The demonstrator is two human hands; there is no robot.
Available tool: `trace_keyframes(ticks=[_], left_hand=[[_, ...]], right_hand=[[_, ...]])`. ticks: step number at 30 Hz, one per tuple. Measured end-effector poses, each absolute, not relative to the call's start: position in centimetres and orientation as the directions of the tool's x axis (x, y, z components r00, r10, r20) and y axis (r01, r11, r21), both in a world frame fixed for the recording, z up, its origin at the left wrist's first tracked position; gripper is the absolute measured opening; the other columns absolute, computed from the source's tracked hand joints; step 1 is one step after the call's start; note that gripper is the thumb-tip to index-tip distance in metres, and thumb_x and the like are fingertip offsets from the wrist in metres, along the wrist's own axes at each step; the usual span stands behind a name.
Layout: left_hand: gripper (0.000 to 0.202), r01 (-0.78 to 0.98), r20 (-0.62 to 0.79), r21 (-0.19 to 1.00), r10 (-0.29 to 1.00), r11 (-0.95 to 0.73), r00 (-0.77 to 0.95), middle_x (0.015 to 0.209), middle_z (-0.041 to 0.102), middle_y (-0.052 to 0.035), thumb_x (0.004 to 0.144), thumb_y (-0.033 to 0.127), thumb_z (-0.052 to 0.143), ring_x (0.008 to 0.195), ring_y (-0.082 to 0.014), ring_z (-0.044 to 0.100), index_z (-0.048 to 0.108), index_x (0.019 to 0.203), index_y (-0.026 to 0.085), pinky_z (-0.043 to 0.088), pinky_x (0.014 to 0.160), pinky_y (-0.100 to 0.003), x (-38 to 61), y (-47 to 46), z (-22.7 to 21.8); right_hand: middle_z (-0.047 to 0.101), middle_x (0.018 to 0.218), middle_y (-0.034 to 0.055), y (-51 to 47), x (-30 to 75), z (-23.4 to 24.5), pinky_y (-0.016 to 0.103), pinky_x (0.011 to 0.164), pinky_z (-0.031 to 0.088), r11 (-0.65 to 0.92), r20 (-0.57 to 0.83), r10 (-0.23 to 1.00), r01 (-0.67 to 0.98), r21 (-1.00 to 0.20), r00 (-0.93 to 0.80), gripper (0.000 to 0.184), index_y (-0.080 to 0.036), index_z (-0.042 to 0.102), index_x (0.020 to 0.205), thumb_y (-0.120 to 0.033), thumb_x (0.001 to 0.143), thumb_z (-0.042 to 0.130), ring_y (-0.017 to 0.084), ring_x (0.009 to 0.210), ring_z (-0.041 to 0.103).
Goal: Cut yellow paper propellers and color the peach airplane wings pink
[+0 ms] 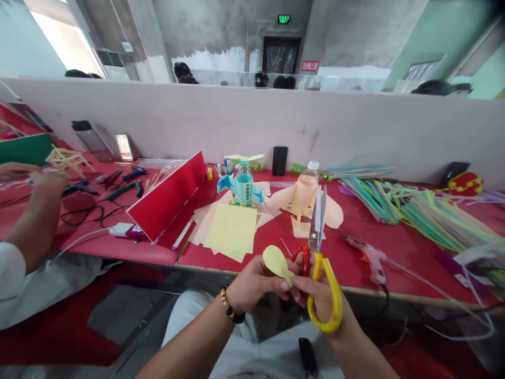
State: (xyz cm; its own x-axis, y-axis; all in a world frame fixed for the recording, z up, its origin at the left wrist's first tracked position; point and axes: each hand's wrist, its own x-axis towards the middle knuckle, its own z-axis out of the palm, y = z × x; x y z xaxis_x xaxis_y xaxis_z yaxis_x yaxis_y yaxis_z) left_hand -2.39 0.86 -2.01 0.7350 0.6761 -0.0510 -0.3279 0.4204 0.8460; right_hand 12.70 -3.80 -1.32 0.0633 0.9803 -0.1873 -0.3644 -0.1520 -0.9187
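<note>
Between the fingertips of my left hand [254, 284] is a pale yellow paper cutout [275, 260], rounded at one end and narrow at the other. My right hand [317, 295] pinches the narrow end, and yellow-handled scissors [335, 297] hang around its fingers. The scissor blades point up and away from me, nearly closed. A red handle [305, 260] shows just behind my right hand; what it belongs to is partly hidden. Beyond my hands lie yellow paper sheets [232, 229], a blue bottle model [244, 184] with a propeller shape on top and a peach bottle model [305, 192] with paper wings.
A pink glue gun [373, 258] with its cord lies at the right. Bundles of coloured strips [430, 210] cover the far right. A red board [168, 197] stands at the left, beside a marker [183, 231]. Further left, a co-worker's arm [35, 210] reaches over tools.
</note>
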Motion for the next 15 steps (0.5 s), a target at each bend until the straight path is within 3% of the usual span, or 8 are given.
trace_keyframes(ticks=[6, 9, 12, 15], left_hand=[[0.034, -0.359, -0.061, 0.838, 0.726, 0.410, 0.685, 0.079, 0.070, -0.0066, 0.070, 0.027, 0.079, 0.067, -0.0172, 0.068, 0.069, 0.100, 0.013, 0.049, 0.060, -0.023, -2.5, 1.5, -1.6], [0.029, -0.392, -0.049, 0.839, 0.769, 0.378, 0.637, 0.089, 0.070, -0.0086, 0.072, 0.024, 0.077, 0.068, -0.0158, 0.068, 0.070, 0.099, 0.012, 0.050, 0.060, -0.022, -2.5, 1.5, -1.4], [0.034, -0.439, -0.043, 0.823, 0.810, 0.360, 0.584, 0.095, 0.071, -0.0085, 0.071, 0.020, 0.078, 0.070, -0.0145, 0.067, 0.070, 0.103, 0.015, 0.051, 0.061, -0.022, -2.4, 1.3, -1.0], [0.044, -0.490, -0.048, 0.802, 0.854, 0.342, 0.518, 0.087, 0.071, -0.0042, 0.065, 0.016, 0.082, 0.067, -0.0122, 0.064, 0.069, 0.107, 0.017, 0.051, 0.062, -0.022, -2.2, 1.1, -0.8]], right_hand=[[0.056, 0.056, -0.0076, -2.9, 12.3, -0.3, 0.017, 0.039, 0.035, -0.124, -0.138, 0.988, -0.170, -0.978, 0.072, 0.038, -0.021, 0.047, 0.091, -0.030, 0.067, 0.076, 0.007, 0.042, 0.049], [0.056, 0.060, -0.0078, -2.5, 12.0, 0.2, 0.018, 0.040, 0.039, -0.082, -0.093, 0.990, -0.102, -0.991, 0.108, 0.040, -0.022, 0.048, 0.090, -0.028, 0.064, 0.078, 0.007, 0.044, 0.050], [0.055, 0.066, -0.0076, -2.2, 11.6, 0.7, 0.020, 0.041, 0.042, -0.047, -0.062, 0.987, -0.104, -0.993, 0.150, 0.040, -0.023, 0.049, 0.087, -0.029, 0.062, 0.080, 0.007, 0.044, 0.050], [0.053, 0.064, -0.0077, -2.0, 11.3, 1.2, 0.020, 0.038, 0.041, -0.054, -0.072, 0.982, -0.107, -0.993, 0.173, 0.039, -0.023, 0.048, 0.081, -0.031, 0.060, 0.081, 0.007, 0.044, 0.048]])
